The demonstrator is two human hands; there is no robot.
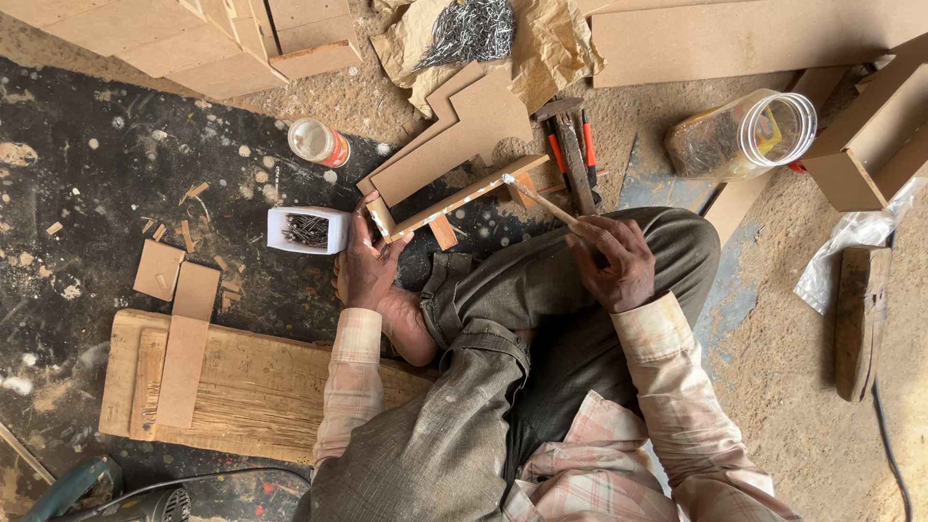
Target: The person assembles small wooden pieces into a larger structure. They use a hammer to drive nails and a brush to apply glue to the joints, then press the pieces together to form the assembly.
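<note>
Wooden strip [454, 200] edge, left hand [368, 259], right hand [614, 261] stick [541, 200]

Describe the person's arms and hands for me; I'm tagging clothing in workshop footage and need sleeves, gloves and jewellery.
Both hands are bare, no gloves. The left hand and right hand come out of long, loose shirt sleeves in a pale pink and cream check, buttoned cuffs reaching the wrists. No watch or bracelet shows; rings are too small to tell.

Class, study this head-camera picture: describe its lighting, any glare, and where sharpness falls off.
Head view: soft, even daylight with faint shadows; mild glare on the clear plastic jar and plastic sheet; left hand, right hand and wooden strip are sharp; the power tool at the bottom edge looks slightly softer.
</note>
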